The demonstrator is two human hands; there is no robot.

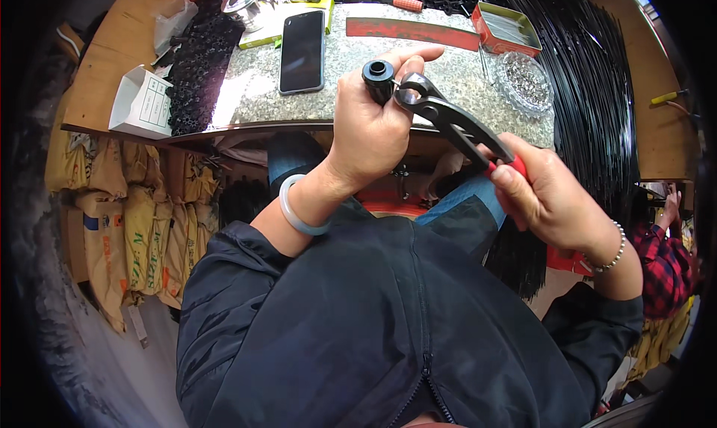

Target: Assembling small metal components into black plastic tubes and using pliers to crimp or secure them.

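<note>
My left hand (370, 137) is closed around a black cylindrical part (379, 72), its round hollow end facing up; the index finger points out to the right. My right hand (549, 193) grips the red handles of a pair of black end-cutting pincers (459, 122). The jaws meet right beside the black part, at the left thumb and fingertips. A thin bit of metal seems to lie between jaws and part, too small to make out clearly. Just beyond the left hand, a dark smartphone (302, 52) lies on the speckled stone slab (254, 92).
Behind the hands lie a red strip (411, 32), a red tin (508, 28) of thin pins and a clear dish (521, 84) of small metal pieces. Long black rods (597, 84) fill the right side. Small black parts (198, 69) and a white box (142, 103) are at left.
</note>
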